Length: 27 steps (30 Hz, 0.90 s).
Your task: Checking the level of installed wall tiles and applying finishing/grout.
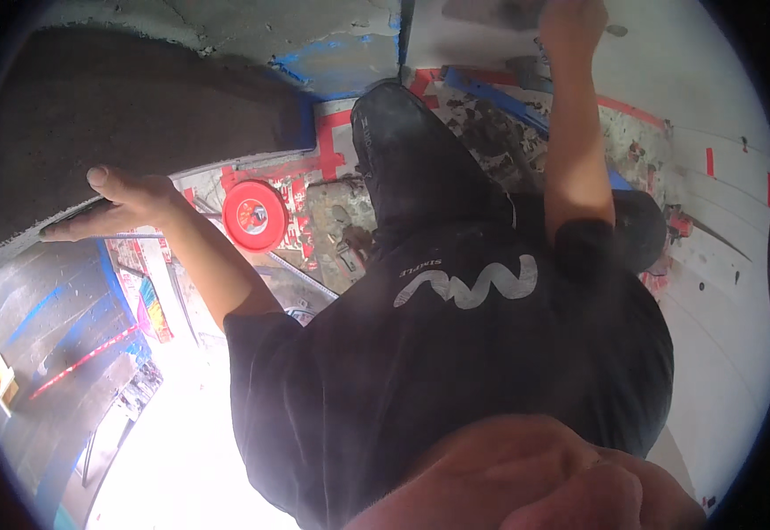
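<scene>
hands (572, 31) apart, left hand (133, 200) at dark wall (155, 106)

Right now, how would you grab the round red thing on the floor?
Probably by the outer rim of the round red thing, fingers curled over its edge. Come from the left: the left hand is the nearer one. It seems to lie flat, and I see no handle.
</scene>
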Motion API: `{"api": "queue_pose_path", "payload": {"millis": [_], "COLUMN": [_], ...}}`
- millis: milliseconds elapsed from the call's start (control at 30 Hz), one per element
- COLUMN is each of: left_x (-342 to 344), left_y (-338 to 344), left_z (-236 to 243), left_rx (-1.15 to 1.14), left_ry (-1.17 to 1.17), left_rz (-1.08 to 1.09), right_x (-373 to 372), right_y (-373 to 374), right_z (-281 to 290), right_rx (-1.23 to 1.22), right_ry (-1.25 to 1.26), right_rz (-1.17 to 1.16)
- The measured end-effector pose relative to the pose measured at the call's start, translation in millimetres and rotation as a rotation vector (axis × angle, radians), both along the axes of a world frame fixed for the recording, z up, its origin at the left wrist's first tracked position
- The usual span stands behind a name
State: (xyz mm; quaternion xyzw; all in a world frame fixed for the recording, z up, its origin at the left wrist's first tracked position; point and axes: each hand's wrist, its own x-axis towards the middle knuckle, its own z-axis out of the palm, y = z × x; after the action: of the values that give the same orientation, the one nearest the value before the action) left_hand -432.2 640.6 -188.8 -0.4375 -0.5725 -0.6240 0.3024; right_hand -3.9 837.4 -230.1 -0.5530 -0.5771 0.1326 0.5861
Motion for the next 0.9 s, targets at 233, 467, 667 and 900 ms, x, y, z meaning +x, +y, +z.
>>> {"api": "queue_pose_path", "payload": {"millis": [233,467,667,900], "left_x": [-3,-23,14,25], "left_y": [3,1,9,21], "left_z": [-4,-3,11,3], "left_rx": [0.041,0.158,0.108,0.070], "left_ry": [-0.003,0.102,0.080,-0.040], "left_rz": [-0.109,-0.333,-0.441,-0.332], "right_x": [9,-5,-20,4], "right_y": [24,28,0,15], "right_z": [-60,-155,-188,-267], "right_rx": [-0.076,-0.296,-0.196,-0.162], "right_ry": [-0.020,-0.306,0.138,0.126], "right_rz": [-0.170,0.204,0.304,0.208]}}
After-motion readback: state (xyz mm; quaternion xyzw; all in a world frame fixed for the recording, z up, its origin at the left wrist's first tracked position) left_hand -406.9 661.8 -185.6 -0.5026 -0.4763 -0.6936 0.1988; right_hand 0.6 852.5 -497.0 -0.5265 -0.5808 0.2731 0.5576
